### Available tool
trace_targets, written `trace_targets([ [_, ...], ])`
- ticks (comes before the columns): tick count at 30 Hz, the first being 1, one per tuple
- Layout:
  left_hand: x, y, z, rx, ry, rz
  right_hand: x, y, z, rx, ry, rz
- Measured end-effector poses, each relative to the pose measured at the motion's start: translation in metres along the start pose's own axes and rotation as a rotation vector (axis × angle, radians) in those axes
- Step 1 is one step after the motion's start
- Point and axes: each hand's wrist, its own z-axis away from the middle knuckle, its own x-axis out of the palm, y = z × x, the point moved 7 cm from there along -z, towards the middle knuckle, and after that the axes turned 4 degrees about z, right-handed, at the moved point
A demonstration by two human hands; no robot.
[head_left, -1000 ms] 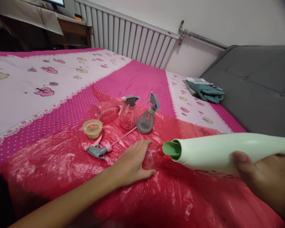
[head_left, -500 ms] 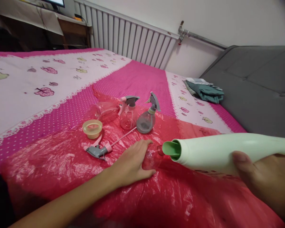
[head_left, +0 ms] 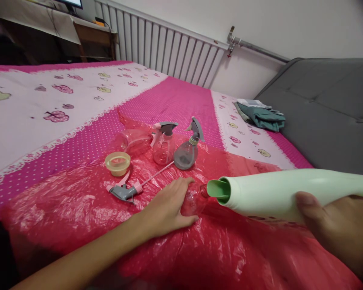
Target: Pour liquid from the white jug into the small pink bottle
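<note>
My left hand is wrapped round a clear spray bottle body whose top is off, on the red plastic sheet. In my right hand is a large pale green bottle, tilted almost level. Its green pouring spout is right at the mouth of the clear bottle. I cannot tell whether liquid is flowing. To the left of my left hand lies a grey and pink spray head with its long pink tube. Behind it sits a yellowish cap, open side up.
A grey spray bottle and a clear spray bottle stand behind my left hand. Another clear bottle lies on its side. Folded clothes rest near the grey headboard. A radiator lines the wall.
</note>
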Motion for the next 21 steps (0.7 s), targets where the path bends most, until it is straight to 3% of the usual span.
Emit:
trace_targets([
  [5,0.000,0.000,0.001,0.010,0.004,-0.005,-0.008,-0.002,-0.002,0.018,0.042,-0.002],
  [21,-0.001,0.000,0.000,-0.002,0.010,0.004,0.003,0.003,0.000,0.100,-0.087,-0.100],
])
